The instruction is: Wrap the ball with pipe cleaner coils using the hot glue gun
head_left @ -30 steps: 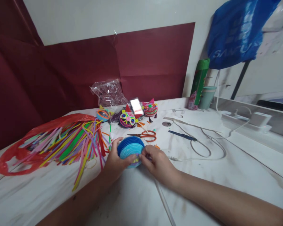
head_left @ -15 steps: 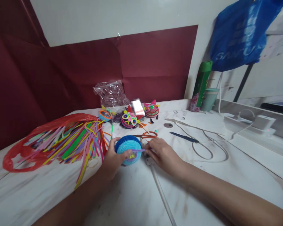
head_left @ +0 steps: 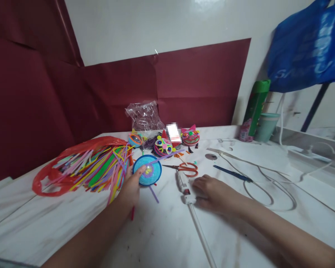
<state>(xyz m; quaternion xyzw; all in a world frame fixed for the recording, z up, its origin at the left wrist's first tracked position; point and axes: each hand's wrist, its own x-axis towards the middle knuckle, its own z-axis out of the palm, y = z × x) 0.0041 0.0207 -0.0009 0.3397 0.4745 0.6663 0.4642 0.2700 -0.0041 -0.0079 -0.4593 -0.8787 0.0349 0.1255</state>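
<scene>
My left hand (head_left: 132,186) is closed on the edge of a round blue coiled craft piece (head_left: 141,163), thumb over its front. The piece has a clear, shiny middle with yellow in it. A thin purple pipe cleaner (head_left: 167,157) crosses its face and sticks out to the upper right. Another purple end (head_left: 154,194) shows below the piece. To the right, my right hand (head_left: 213,191) has its fingers around the handle side of a white glue gun (head_left: 182,181), which lies on the table with a long glue stick (head_left: 201,232) out of its back. The palm hides most of the handle.
Orange-handled scissors (head_left: 191,170) lie beyond the glue gun. Decorated cat-face balls (head_left: 163,146) stand at the back. A red plastic bag (head_left: 43,178) with many coloured pipe cleaners (head_left: 97,167) lies left. At right are a dark blue tool (head_left: 231,173), looped cord (head_left: 294,203) and a green can (head_left: 258,108).
My right hand has let go of the purple pipe cleaner and moved right to the glue gun. The blue piece has turned to face me more. The whole view has shifted.
</scene>
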